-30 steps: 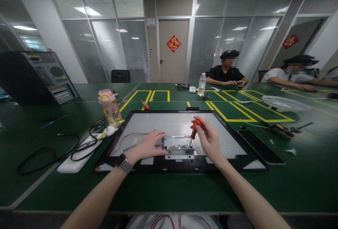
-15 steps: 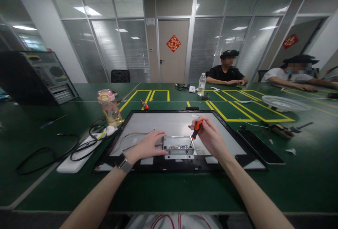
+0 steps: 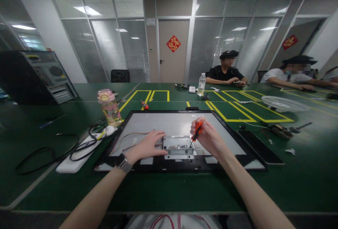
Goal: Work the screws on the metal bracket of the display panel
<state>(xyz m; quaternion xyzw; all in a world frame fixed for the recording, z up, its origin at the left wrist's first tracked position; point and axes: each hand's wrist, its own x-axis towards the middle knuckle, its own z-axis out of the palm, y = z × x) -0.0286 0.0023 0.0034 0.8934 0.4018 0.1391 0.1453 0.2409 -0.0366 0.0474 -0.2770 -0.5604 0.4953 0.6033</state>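
Note:
My right hand (image 3: 207,134) is closed round the orange-and-black handle of a screwdriver (image 3: 197,130). Its shaft slants down to the left, and the tip meets the right part of a small metal housing (image 3: 175,151) with connector ports. My left hand (image 3: 149,145), a watch on its wrist, grips the housing's left end, thumb at the near corner and fingers at the far one. Under both lies a monitor panel (image 3: 174,121), grey back upward in a black frame. Thin wires (image 3: 134,134) run across its left side. Whether the tip sits in a screw is too small to tell.
Left of the panel are a white power strip (image 3: 76,158) with black cables and a pink-lidded bottle (image 3: 109,107). A black phone-like slab (image 3: 260,146) lies to the right. A computer case (image 3: 39,77) stands far left. Two co-workers (image 3: 227,70) sit at the far right.
My right hand has turned the screwdriver's handle, its fingers now curled more tightly and the handle tilted further right. The tip and my left hand have stayed in place.

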